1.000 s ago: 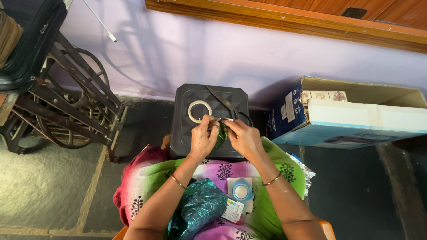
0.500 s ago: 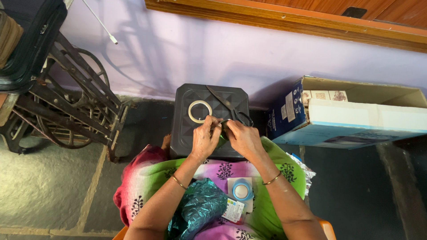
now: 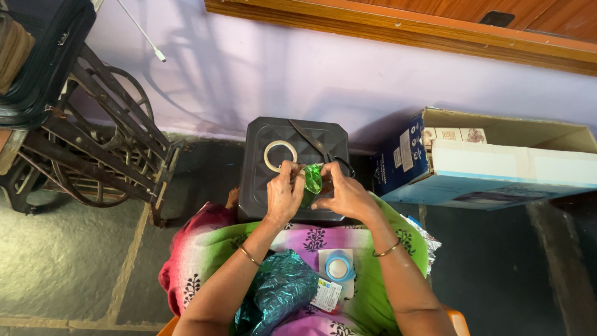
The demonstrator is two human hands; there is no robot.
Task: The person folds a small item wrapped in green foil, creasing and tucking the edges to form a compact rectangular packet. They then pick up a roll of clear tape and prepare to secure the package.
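Head view, the only one: left hand (image 3: 284, 194) and right hand (image 3: 344, 194) both pinched a small shiny green foil piece (image 3: 312, 179) between fingertips, held just above the dark plastic stool (image 3: 261, 186) — probably a handy work surface. White tape ring (image 3: 280, 155) and scissors (image 3: 317, 148) lay on the stool top, within reach. On the lap — blue tape roll (image 3: 337, 267), crumpled teal foil (image 3: 277, 292). Open cardboard box (image 3: 497, 165) sat right, against the wall.

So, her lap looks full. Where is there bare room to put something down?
Bare: the stool top left of the left hand, below the tape ring. Crowded: its far right, with scissors, and the lap, with blue tape and foil.
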